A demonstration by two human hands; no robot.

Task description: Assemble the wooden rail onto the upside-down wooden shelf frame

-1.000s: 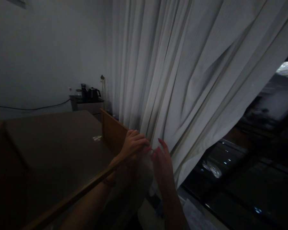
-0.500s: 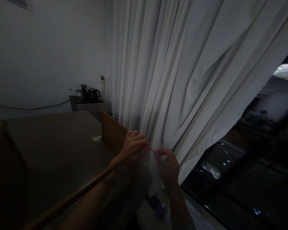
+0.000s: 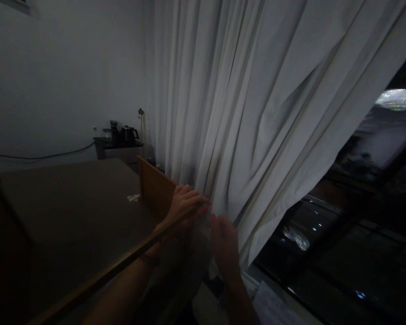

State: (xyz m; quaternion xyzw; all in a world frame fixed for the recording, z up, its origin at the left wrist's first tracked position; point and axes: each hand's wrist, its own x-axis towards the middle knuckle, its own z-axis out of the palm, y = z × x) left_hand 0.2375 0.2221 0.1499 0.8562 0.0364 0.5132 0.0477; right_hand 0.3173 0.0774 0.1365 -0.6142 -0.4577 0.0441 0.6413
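Observation:
A wooden panel (image 3: 122, 262) runs from the lower left up to the middle of the view, its narrow edge turned towards me. My left hand (image 3: 186, 203) is closed around the far end of this panel, fingers over the edge and fingertips bunched at the corner. Just to the right, my right hand (image 3: 225, 239) is closed in a pinch near the left fingertips. A thin rod shows faintly between the two hands; its kind is too dark and blurred to tell. Whatever lies under the left fingers is hidden.
A white curtain (image 3: 243, 113) hangs close behind both hands. Left is a brown flat surface (image 3: 77, 198) with another upright wooden board (image 3: 155, 180). A black kettle (image 3: 127, 134) stands on a small cabinet (image 3: 120, 151) by the wall. Dark glass (image 3: 341, 253) lies right.
My right hand has turned and moved slightly left and down, its fingers now more curled. The left hand keeps its hold. The view has shifted a little.

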